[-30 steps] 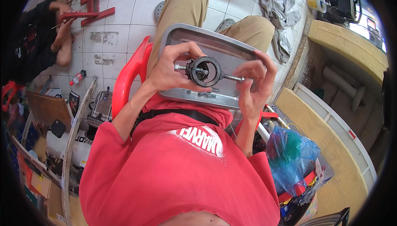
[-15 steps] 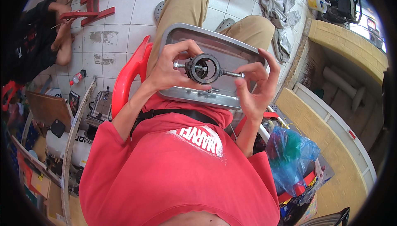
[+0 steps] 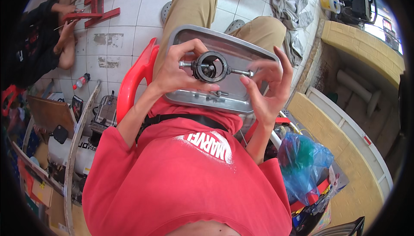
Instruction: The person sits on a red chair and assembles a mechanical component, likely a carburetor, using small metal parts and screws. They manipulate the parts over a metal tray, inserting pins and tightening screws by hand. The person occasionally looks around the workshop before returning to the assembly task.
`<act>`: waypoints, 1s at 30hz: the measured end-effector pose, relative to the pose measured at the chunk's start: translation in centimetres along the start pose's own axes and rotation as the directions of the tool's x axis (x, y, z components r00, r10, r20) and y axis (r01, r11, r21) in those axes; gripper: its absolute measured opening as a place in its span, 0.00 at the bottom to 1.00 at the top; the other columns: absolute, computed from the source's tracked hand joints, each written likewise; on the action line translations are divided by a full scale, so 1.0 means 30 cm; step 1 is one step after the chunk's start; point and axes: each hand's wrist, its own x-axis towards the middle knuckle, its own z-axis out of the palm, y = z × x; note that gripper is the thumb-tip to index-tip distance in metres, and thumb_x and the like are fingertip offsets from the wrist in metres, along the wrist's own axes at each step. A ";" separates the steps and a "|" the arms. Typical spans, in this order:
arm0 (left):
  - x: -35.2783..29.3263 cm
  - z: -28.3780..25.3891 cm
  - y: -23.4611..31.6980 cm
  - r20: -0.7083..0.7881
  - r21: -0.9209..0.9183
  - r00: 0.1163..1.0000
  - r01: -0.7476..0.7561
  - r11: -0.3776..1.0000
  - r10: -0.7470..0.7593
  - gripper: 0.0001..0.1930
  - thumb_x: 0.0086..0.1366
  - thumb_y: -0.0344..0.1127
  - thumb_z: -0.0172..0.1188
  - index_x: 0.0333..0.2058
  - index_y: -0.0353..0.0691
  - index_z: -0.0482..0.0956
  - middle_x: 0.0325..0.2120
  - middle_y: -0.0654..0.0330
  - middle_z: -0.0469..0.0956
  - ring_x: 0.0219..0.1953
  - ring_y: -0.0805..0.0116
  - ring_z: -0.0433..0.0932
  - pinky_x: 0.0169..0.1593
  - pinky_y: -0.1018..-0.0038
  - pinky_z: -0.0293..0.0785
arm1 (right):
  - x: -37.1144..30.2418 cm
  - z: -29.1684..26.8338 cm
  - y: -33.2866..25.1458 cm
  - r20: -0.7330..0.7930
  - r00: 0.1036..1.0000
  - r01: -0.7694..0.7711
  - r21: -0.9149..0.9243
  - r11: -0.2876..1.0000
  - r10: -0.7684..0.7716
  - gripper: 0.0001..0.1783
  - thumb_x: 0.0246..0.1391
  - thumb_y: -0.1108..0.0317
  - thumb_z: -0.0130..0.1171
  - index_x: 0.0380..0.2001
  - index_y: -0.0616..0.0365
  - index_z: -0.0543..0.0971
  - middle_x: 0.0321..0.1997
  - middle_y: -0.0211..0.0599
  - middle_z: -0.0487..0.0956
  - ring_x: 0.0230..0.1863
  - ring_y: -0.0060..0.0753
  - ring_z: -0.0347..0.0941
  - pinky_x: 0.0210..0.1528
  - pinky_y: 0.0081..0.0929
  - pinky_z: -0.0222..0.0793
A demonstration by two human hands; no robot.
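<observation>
My left hand (image 3: 181,65) is closed around a black metal ring (image 3: 210,67), held above the tray with its round opening facing up. Bolts pass through the ring's sides; one bolt (image 3: 185,64) sticks out at the left, by my fingers. A longer bolt (image 3: 241,71) points right, toward my right hand (image 3: 268,83). There the thumb and a motion-blurred finger stand apart on either side of the bolt head, while another finger stretches upward. The grey metal tray (image 3: 189,29) rests on my lap, with small metal parts (image 3: 221,93) near its close edge.
Beneath me is a red plastic chair (image 3: 127,83). At the far left a person (image 3: 36,48) handles a red stool (image 3: 97,5). A blue plastic bag (image 3: 304,162) lies to my right, and a grey cloth (image 3: 291,16) lies on the tiles. A bottle (image 3: 81,81) is at the left.
The ring and its bolts have shifted slightly up and left. My right thumb and finger have parted from the bolt head, the finger blurring. The tray stays in place.
</observation>
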 end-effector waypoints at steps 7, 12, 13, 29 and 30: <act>0.003 0.007 0.001 0.012 -0.002 0.999 0.032 0.999 -0.032 0.25 0.42 0.34 0.85 0.36 0.41 0.78 0.32 0.69 0.79 0.39 0.78 0.79 0.49 0.76 0.77 | -0.001 -0.006 0.026 0.018 0.999 0.041 0.116 0.992 -0.044 0.31 0.62 0.74 0.64 0.65 0.62 0.65 0.20 0.31 0.79 0.22 0.15 0.74 0.25 0.16 0.65; -0.002 0.006 -0.006 0.024 -0.001 0.999 0.032 0.999 -0.032 0.25 0.41 0.34 0.85 0.35 0.41 0.78 0.33 0.69 0.79 0.39 0.78 0.79 0.49 0.76 0.78 | -0.025 -0.032 0.046 0.031 0.999 0.014 0.062 0.998 -0.016 0.37 0.54 0.76 0.70 0.65 0.59 0.64 0.26 0.30 0.81 0.22 0.13 0.71 0.22 0.14 0.58; -0.002 0.007 -0.007 0.029 -0.003 0.999 0.040 0.999 -0.040 0.25 0.41 0.33 0.86 0.35 0.41 0.78 0.33 0.69 0.79 0.39 0.78 0.79 0.49 0.76 0.78 | -0.023 -0.031 0.054 0.020 0.997 0.070 0.067 0.995 -0.071 0.38 0.53 0.78 0.71 0.65 0.59 0.64 0.27 0.31 0.82 0.22 0.13 0.70 0.22 0.14 0.56; 0.004 0.011 -0.003 0.021 0.007 1.000 0.000 1.000 -0.001 0.24 0.42 0.32 0.85 0.35 0.40 0.77 0.32 0.67 0.80 0.38 0.78 0.80 0.48 0.76 0.78 | -0.043 -0.051 0.050 0.128 0.991 -0.066 0.145 0.987 0.047 0.34 0.59 0.69 0.68 0.65 0.58 0.63 0.37 0.34 0.83 0.22 0.12 0.72 0.20 0.13 0.52; 0.004 0.011 -0.007 0.020 0.004 1.000 0.000 1.000 0.000 0.24 0.42 0.32 0.85 0.35 0.40 0.77 0.32 0.67 0.80 0.38 0.78 0.80 0.48 0.76 0.78 | -0.047 -0.050 0.058 0.108 0.993 -0.068 0.173 0.983 0.049 0.34 0.59 0.69 0.68 0.65 0.58 0.63 0.37 0.33 0.83 0.22 0.12 0.72 0.20 0.13 0.52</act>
